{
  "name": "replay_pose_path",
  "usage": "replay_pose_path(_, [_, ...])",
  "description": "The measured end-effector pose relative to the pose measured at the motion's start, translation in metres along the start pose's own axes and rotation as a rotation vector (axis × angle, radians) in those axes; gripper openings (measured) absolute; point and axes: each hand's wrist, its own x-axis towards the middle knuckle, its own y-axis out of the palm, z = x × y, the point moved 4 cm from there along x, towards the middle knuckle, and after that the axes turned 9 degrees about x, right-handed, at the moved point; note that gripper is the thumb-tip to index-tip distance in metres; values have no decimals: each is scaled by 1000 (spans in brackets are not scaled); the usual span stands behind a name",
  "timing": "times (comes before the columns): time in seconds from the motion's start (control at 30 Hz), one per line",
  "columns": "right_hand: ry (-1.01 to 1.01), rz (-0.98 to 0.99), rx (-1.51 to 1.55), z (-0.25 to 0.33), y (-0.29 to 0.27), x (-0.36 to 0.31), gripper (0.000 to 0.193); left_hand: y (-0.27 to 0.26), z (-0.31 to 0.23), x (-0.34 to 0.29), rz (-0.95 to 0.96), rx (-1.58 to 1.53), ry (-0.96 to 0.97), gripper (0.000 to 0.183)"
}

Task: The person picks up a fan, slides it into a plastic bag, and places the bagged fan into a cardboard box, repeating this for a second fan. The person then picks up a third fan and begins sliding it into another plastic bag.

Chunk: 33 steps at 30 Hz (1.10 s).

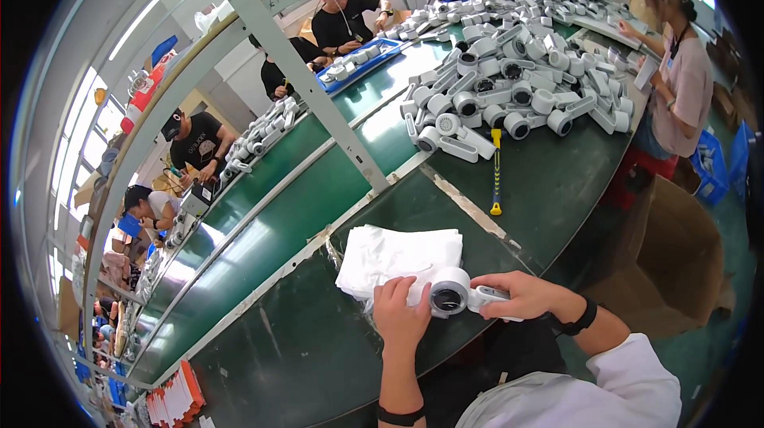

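Head view: white handheld fan (460,294) lies at table's near edge, long axis roughly 9-to-3, round head toward 9. Left hand (400,310) curled around head, right hand (521,296) clamps handle at 3. Stack of white bags (390,257) just beyond, 11 o'clock.

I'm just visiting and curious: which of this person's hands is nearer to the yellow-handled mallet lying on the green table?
The right hand. It grips the handle of the white handheld device, below the mallet. The left hand holds the device's round head, farther left and lower.
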Motion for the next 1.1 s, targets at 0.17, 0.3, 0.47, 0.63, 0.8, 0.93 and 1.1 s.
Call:
replay_pose_path(0.17, [79, 202, -164, 3, -14, 3, 67, 8, 8, -5, 152, -159, -210, 23])
replay_pose_path(0.3, [-2, 307, -284, -2, -16, 13, 73, 3, 7, -8, 181, -177, -227, 27])
replay_pose_path(0.47, [-69, 349, -405, 17, -7, 24, 85, -4, -1, -11, 200, -235, -226, 31])
replay_pose_path(0.63, [238, 310, -297, 29, 0, 37, 98, -2, 18, -31, 134, -368, -262, 33])
replay_pose_path(0.8, [236, 287, -200, 24, -1, 38, 100, -7, 15, -36, 126, -540, -311, 32])
replay_pose_path(0.93, [251, 306, -177, 25, 0, 37, 86, -6, 20, -40, 82, -569, -352, 30])
replay_pose_path(1.1, [264, 258, -170, 16, -1, 29, 83, -2, 16, -37, 71, -469, -405, 25])
